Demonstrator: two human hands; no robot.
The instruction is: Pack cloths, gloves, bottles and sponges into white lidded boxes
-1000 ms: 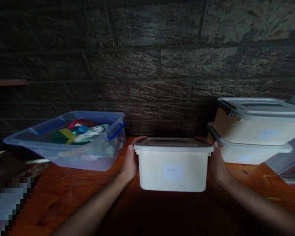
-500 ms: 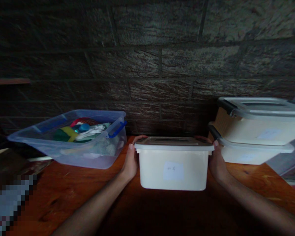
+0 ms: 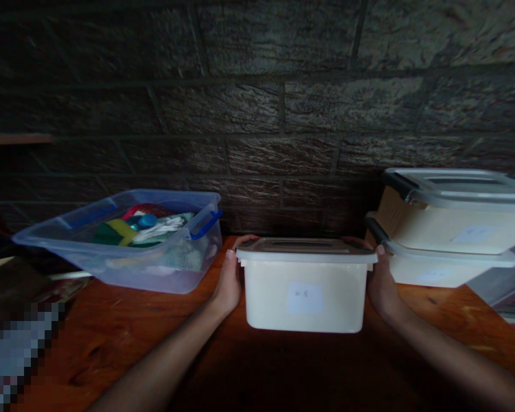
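Note:
A white lidded storage box (image 3: 266,292) is in the middle of the view, with a small paper label (image 3: 304,297) on its front. My left hand (image 3: 230,280) grips its left end, thumb by the lid's rim and fingers reaching behind. At the opposite end my right hand (image 3: 381,280) holds the box in the same way, its fingers mostly hidden. The lid (image 3: 306,257) sits on the box. Whether the box rests on the wooden table (image 3: 111,332) or is slightly raised, I cannot tell.
On the left stands a clear plastic bin (image 3: 146,272) with blue handles, holding cloths and a blue-capped bottle. Two stacked white boxes (image 3: 442,226) with dark handles are at the right. Behind runs a dark brick wall (image 3: 257,114). A pixelated patch covers the lower left.
Both hands keep their hold on the white box. The view has shifted very slightly, and the box appears a few pixels further right.

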